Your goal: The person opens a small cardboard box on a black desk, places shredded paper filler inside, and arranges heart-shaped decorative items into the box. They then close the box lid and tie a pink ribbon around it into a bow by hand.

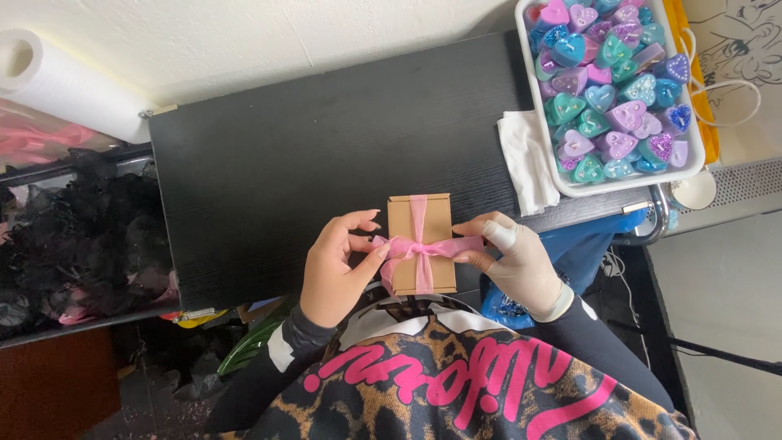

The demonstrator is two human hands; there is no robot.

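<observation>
A small brown box [421,243] lies flat at the near edge of a black table [309,147], right in front of the person. A pink ribbon [420,247] goes around the box both ways and crosses in the middle, where it is tied.

The left hand [338,265] is bare. Its fingers are bent, and the thumb and first finger pinch the ribbon end at the left side of the box. The other fingers are spread a little above it.

The right hand [517,265] has a white glove on. Its fingers are bent too, and the fingertips pinch the ribbon end at the right side of the box. Both hands hold the ribbon out to the sides.

Behind the right hand, a folded white cloth [528,159] lies on the table. Just beside the cloth is a white tray [544,134] full of little hearts [611,81] in pink, purple, blue and green. They are well apart from the box.

A white paper roll [65,81] lies past the far left corner of the table. Black fluffy stuff [81,236] is piled to the left of the table. A blue bag [586,253] hangs under the right hand.
</observation>
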